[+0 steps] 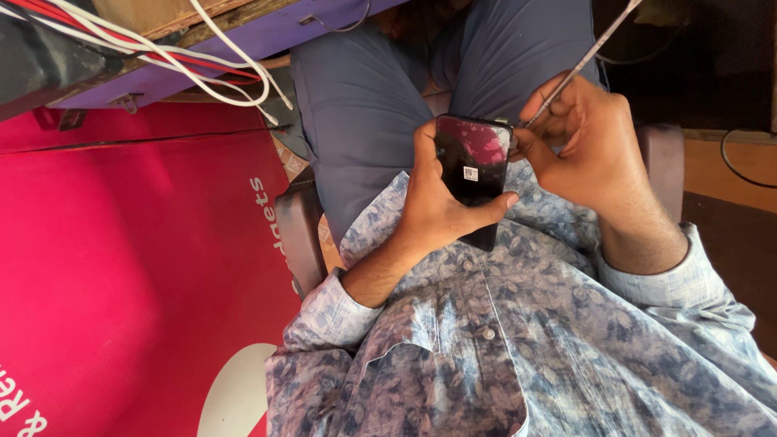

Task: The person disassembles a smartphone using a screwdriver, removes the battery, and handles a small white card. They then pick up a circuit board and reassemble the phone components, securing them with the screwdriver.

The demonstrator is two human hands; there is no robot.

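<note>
Black phone point(473, 174) gripped upright in left hand point(433, 206) over lap, long axis running away from chest. Right hand point(587, 150) pinched thin metal tool point(587, 53) at top edge; open room rightward.

You sit in what looks like a small phone-repair shop. A red banner point(121, 267) with white lettering hangs beside your chair point(301, 235), the kind a shop puts out front. White and red cables point(174, 53) trail over a purple shelf point(227, 53) above it. Another cable point(732, 166) loops on the wooden floor to your right.
</note>
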